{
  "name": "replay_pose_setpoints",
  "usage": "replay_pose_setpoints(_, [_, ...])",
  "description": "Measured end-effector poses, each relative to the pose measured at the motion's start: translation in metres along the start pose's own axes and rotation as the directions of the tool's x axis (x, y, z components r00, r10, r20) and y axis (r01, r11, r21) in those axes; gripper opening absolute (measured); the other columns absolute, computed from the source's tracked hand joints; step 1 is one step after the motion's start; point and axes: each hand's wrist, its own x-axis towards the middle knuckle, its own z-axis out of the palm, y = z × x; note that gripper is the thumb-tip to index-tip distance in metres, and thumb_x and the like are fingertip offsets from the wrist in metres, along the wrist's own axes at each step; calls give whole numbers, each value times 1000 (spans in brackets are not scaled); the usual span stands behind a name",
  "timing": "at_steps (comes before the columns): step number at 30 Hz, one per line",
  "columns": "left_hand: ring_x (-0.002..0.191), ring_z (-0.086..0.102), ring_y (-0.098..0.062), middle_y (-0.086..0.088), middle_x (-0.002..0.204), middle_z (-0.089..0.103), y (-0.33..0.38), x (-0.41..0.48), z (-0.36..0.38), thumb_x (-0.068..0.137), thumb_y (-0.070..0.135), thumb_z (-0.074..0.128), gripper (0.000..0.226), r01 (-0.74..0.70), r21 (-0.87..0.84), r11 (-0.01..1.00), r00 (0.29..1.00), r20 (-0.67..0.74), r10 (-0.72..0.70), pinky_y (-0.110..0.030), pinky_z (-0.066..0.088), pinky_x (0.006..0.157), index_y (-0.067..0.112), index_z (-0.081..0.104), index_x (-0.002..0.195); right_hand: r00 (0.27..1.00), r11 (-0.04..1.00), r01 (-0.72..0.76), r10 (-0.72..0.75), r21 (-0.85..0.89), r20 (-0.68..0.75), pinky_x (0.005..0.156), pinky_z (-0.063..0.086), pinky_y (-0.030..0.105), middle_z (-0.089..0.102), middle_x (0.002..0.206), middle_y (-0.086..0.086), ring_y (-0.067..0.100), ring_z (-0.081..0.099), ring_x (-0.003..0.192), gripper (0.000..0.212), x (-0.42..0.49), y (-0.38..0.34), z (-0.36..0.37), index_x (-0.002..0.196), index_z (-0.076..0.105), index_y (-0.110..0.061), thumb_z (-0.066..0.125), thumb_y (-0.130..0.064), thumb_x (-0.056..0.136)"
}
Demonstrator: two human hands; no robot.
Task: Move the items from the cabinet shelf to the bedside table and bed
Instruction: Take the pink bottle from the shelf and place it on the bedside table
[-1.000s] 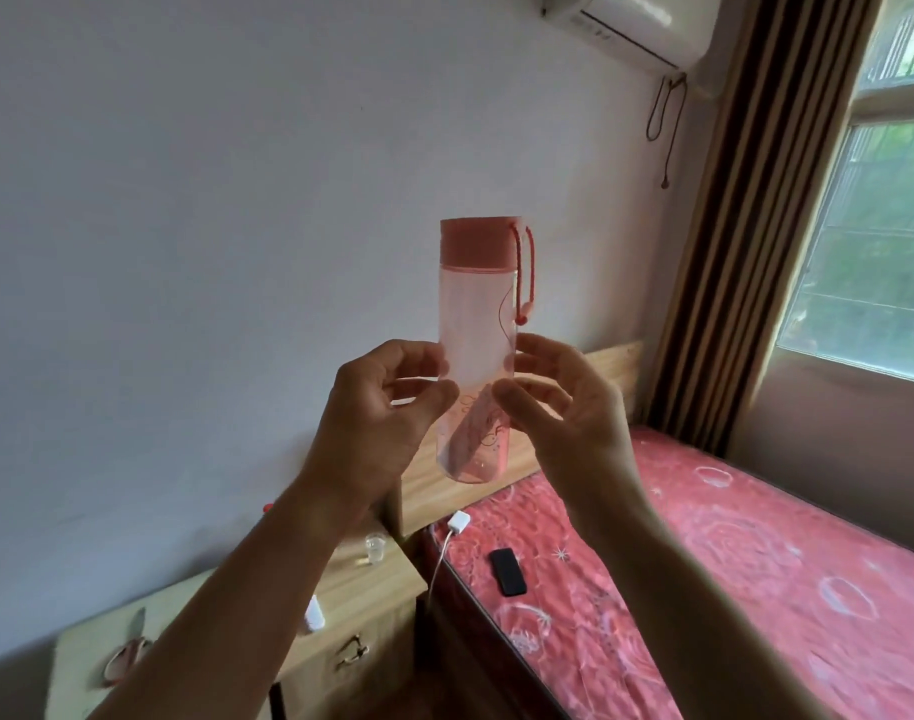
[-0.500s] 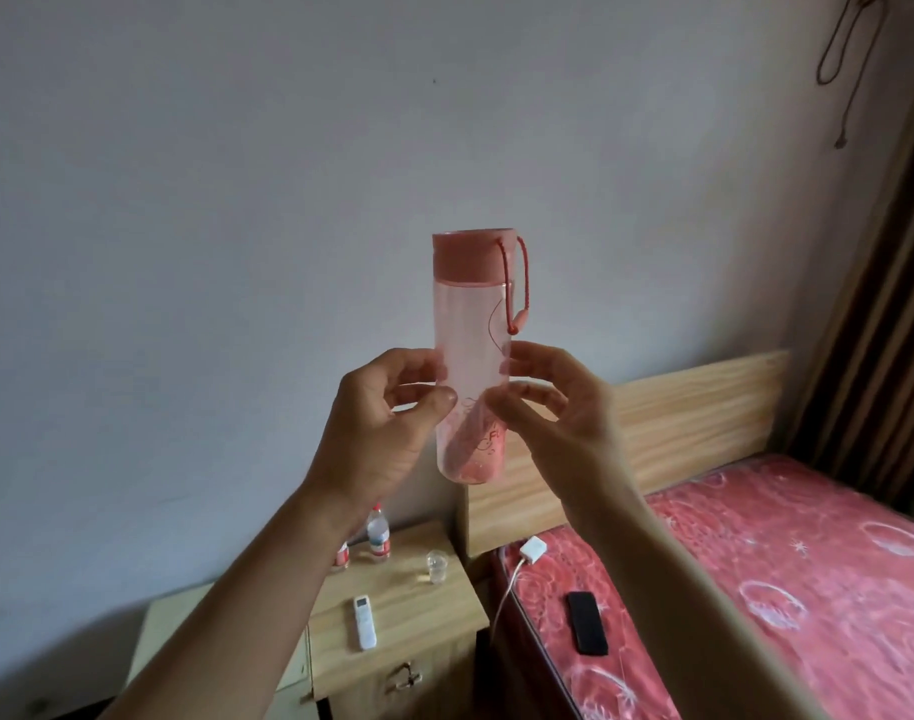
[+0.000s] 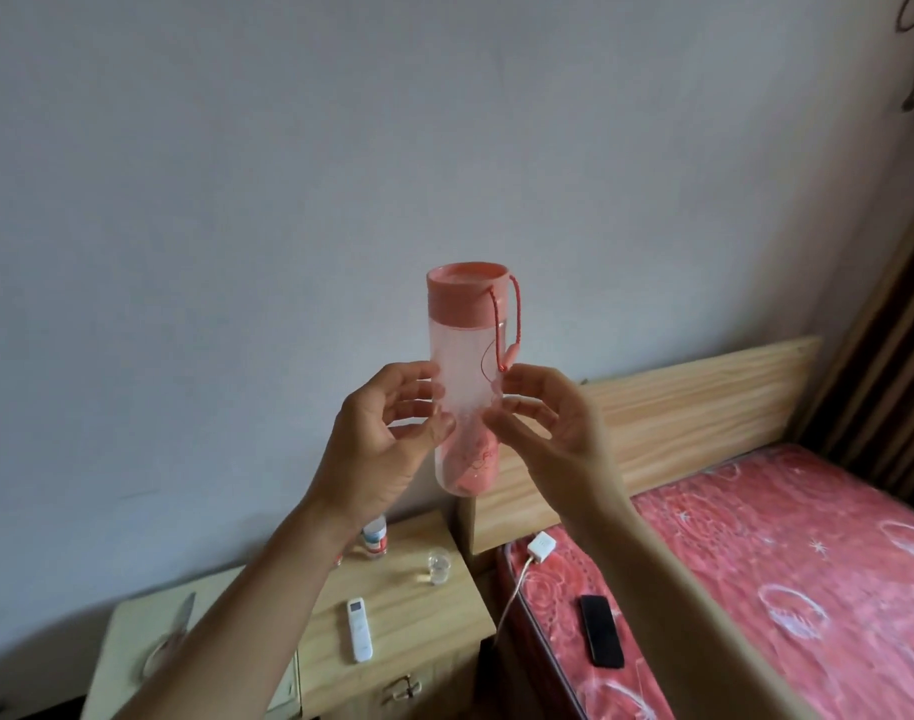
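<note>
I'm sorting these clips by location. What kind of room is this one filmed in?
Most likely a bedroom: a bed with a red patterned cover and a wooden headboard, with a bedside table next to it.

I see both hands raised in front of a pale wall, holding a pink water bottle (image 3: 465,381) upright between them; my left hand (image 3: 387,439) pinches its left side and my right hand (image 3: 546,428) its right, fingertips on the frosted body. Its pink lid (image 3: 468,292) is on, a cord loop hanging beside it. Below, the bedside table (image 3: 392,610) carries a white remote (image 3: 359,629), a small glass (image 3: 438,565) and a little bottle (image 3: 375,537). On the red bed (image 3: 787,574) lie a black phone (image 3: 601,630) and a white charger (image 3: 540,546)
</note>
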Motion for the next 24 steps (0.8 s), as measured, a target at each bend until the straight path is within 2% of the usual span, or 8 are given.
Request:
replay_pose_setpoints(2, [104, 69, -7, 8, 116, 71, -20, 12, -5, 85, 19, 75, 41, 2, 14, 1000, 1000, 6, -2, -21, 58, 85, 26, 60, 122, 1000, 1000, -28, 28, -13, 7, 89, 58, 32, 73, 113, -7, 10, 69, 105, 31, 12, 15, 11, 115, 65, -17, 77, -15, 86])
replay_pose_setpoints(6, [104, 70, -8, 8, 116, 71, -58, 38, -16, 84, 16, 76, 42, 11, 24, 1000, 1000, 17, -11, -22, 58, 89, 23, 61, 123, 998, 998, -64, 64, -14, 0, 80, 56, 24, 74, 111, -7, 7, 69, 103, 33, 34, 44, 34, 115, 66, -16, 77, -12, 85])
replay_pose_setpoints(14, [102, 68, 2, 19, 112, 69, -123, 89, -22, 82, 22, 78, 43, 42, 51, 998, 999, 24, -43, -13, 55, 79, 29, 60, 121, 992, 992, -128, 128, -11, 5, 83, 57, 23, 75, 110, -7, 5, 69, 103, 32, 85, 100, 64, 114, 67, -15, 78, -12, 84])
replay_pose_setpoints(20, [103, 67, 0, 16, 112, 69, -172, 128, -8, 83, 23, 76, 39, 105, 53, 993, 994, 2, -105, -13, 55, 80, 25, 60, 119, 986, 987, -158, 157, 8, 58, 80, 55, 14, 76, 108, -5, 5, 70, 104, 34, 134, 152, 66, 113, 68, -14, 80, -7, 81])
replay_pose_setpoints(24, [102, 67, 0, 13, 112, 70, -207, 169, 7, 84, 18, 77, 39, 134, 92, 987, 991, -25, -132, -11, 54, 79, 21, 62, 120, 979, 981, -188, 184, 41, 88, 79, 56, 15, 75, 106, -6, 0, 69, 102, 36, 180, 195, 63, 112, 68, -14, 81, -3, 79])
